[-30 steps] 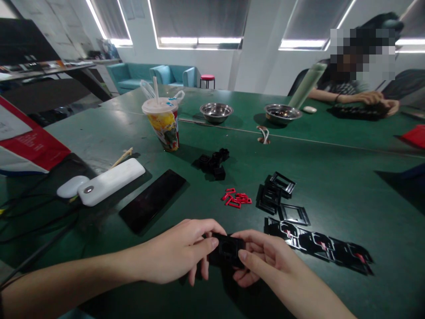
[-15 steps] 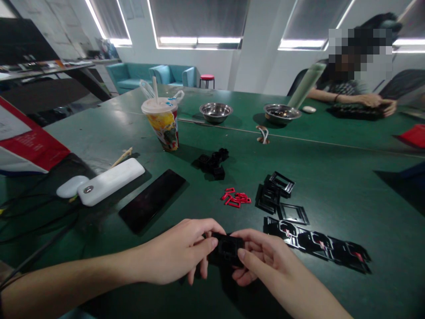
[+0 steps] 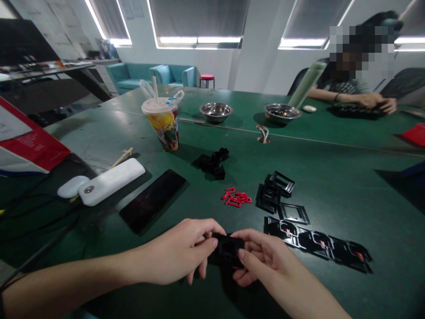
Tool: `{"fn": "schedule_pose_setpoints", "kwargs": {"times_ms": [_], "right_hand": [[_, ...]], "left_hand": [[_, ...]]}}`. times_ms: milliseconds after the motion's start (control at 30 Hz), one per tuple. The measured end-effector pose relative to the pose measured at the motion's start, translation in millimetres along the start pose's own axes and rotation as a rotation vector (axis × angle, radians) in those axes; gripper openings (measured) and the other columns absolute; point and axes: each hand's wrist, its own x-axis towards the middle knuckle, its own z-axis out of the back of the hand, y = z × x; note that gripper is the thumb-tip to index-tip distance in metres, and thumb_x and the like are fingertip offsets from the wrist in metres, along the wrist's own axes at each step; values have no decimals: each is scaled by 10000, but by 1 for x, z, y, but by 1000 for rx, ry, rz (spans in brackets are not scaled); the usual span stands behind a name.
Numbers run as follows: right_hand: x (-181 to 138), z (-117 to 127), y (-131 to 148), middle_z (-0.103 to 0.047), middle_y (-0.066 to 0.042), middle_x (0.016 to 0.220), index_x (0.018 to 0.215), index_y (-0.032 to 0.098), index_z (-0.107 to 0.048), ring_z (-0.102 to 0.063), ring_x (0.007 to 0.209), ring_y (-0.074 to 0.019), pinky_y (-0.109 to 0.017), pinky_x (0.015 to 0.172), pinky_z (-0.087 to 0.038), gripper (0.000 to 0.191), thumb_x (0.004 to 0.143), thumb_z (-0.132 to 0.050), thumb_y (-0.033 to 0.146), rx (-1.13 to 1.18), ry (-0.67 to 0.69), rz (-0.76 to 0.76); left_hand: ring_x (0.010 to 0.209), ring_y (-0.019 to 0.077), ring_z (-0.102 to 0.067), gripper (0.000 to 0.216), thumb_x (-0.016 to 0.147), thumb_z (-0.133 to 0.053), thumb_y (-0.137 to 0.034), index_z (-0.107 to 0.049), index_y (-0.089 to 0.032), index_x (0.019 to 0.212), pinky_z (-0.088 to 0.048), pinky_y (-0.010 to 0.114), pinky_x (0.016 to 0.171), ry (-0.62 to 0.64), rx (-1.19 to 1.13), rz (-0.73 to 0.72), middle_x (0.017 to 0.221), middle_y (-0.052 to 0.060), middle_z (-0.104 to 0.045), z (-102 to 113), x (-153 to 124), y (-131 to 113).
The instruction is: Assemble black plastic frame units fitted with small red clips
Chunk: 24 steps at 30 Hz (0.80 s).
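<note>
A small black plastic part (image 3: 227, 249) is pinched between both my hands just above the green table (image 3: 332, 177). My left hand (image 3: 179, 252) grips its left side with curled fingers. My right hand (image 3: 262, 257) grips its right side, thumb on top. Just right of my hands lies a row of assembled black pieces with red inserts (image 3: 318, 243). Beyond them sit black square frames (image 3: 275, 190), a small heap of red clips (image 3: 236, 198) and a pile of black blocks (image 3: 212, 163).
A black phone (image 3: 152, 199), white power bank (image 3: 111, 180) and white mouse (image 3: 71, 186) lie at left with cables. A lidded drink cup (image 3: 162, 122) and two steel bowls (image 3: 216, 111) stand further back. Another person (image 3: 352, 84) works at the far right.
</note>
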Motion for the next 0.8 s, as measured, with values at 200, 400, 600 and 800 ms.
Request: {"fn": "schedule_pose_setpoints", "kwargs": {"times_ms": [200, 400, 600, 800], "right_hand": [[1, -1, 0, -725, -36, 857, 1153, 163, -694, -775, 768, -205, -322, 710, -658, 406, 932, -708, 504, 19, 5, -3], [-1, 3, -7, -726, -38, 928, 1278, 174, -649, -772, 806, -209, -342, 750, -661, 563, 929, -728, 610, 45, -6, -38], [1, 4, -6, -736, -56, 956, 1254, 171, -667, -769, 815, -206, -328, 741, -652, 605, 922, -726, 673, 55, 32, -30], [2, 3, -3, -727, -38, 895, 1249, 166, -674, -765, 780, -202, -323, 718, -650, 665, 866, -764, 702, 68, 17, -33]], "left_hand": [[448, 89, -519, 371, 1109, -462, -416, -625, -186, 1350, -410, 136, 427, 2, -34, 2, 641, -32, -623, 0, 1, 3], [450, 87, -532, 387, 1088, -517, -449, -624, -187, 1352, -419, 138, 433, 4, -27, -14, 657, -31, -637, 1, 0, 2], [452, 91, -544, 362, 1086, -519, -449, -625, -202, 1330, -415, 142, 434, 1, -2, -9, 665, -33, -644, 2, 0, 1], [459, 93, -552, 375, 1086, -526, -458, -620, -202, 1343, -427, 142, 440, -8, -5, -16, 650, -42, -631, 2, 1, 4]]}}
